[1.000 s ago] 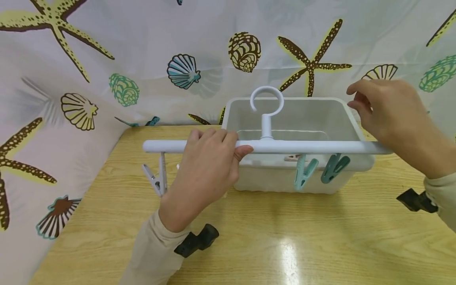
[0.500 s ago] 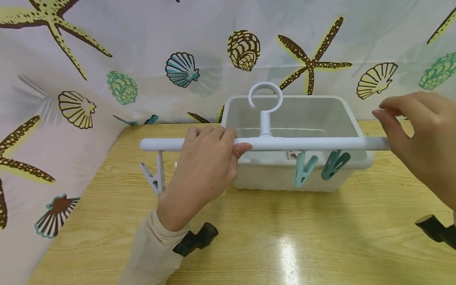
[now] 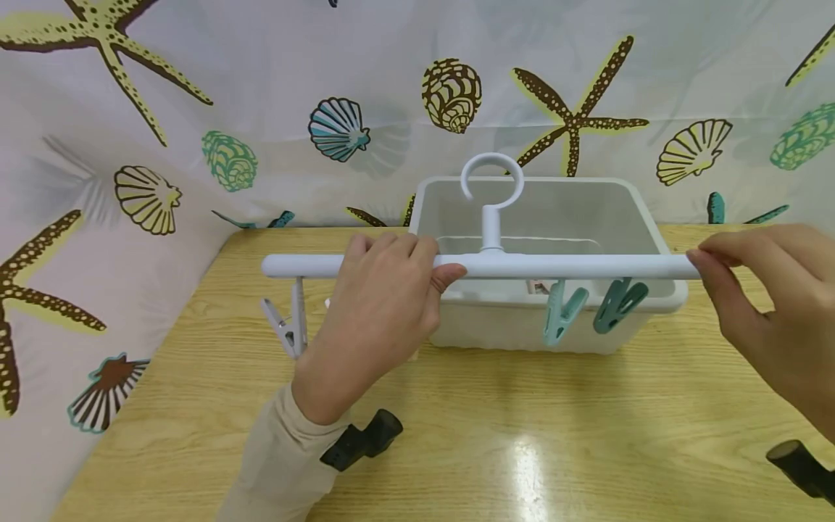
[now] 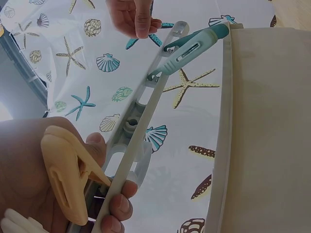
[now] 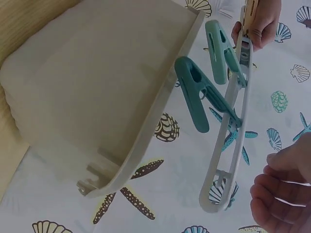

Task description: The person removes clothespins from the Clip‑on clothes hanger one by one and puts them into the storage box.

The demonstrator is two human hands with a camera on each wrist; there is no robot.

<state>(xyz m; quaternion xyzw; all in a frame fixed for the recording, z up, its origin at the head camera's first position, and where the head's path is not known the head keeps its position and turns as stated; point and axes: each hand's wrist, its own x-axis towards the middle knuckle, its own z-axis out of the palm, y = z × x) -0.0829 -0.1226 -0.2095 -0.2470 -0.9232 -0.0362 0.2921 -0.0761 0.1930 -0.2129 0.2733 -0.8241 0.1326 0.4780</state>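
Steadying the clip hanger (image 3: 567,266) near the tub (image 3: 489,326) seems the step: the left hand (image 3: 381,308) grips it, the apparently empty right hand (image 3: 783,304) curls loosely by the hanger's right end; next calls for a firm left grip.

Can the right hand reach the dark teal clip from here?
Probably yes: the right hand looks empty, and the dark teal clip hangs nearest it on the hanger, with no other clip between.

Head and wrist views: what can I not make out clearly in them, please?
Head view: part of the hanger, covered by the left hand.
Head view: a small pinkish thing just below the hanger, too small to identify.
Left wrist view: white box, cut off by right and bottom edges.
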